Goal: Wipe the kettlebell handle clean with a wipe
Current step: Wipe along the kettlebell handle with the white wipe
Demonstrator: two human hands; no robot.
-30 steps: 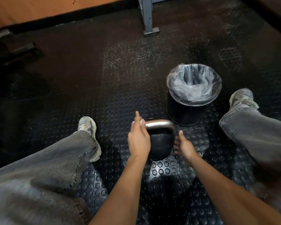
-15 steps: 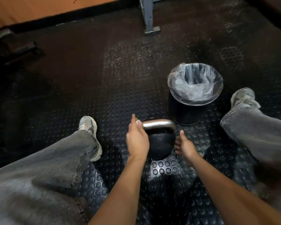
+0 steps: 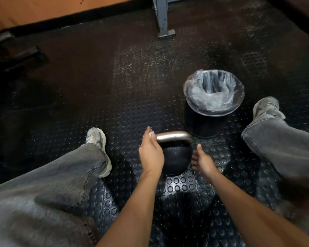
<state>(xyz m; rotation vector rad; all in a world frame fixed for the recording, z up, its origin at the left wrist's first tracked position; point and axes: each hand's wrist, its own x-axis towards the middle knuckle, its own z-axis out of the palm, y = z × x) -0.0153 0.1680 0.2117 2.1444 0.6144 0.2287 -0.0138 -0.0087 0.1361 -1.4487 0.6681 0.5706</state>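
While the left hand point(image 3: 151, 154) pinches a small white wipe point(image 3: 151, 134) against the black kettlebell's point(image 3: 175, 157) smooth steel handle point(image 3: 172, 136), the relaxed, empty right hand point(image 3: 202, 162) steadies the body, probably heavy and stable.

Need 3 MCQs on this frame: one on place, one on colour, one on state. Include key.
1. Where does the bin stand relative to the kettlebell?
A. beyond it, to the right
B. left of it
C. on top of it

2. What colour is the kettlebell handle?
A. red
B. silver
C. yellow

3. What is the left hand doing?
A. resting on a knee
B. reaching into the bin
C. holding a white wipe at the handle's left end

Key: 1 A, the bin sits past it on the right; 2 B, bare metal shine; 3 C, white shows at the fingers.
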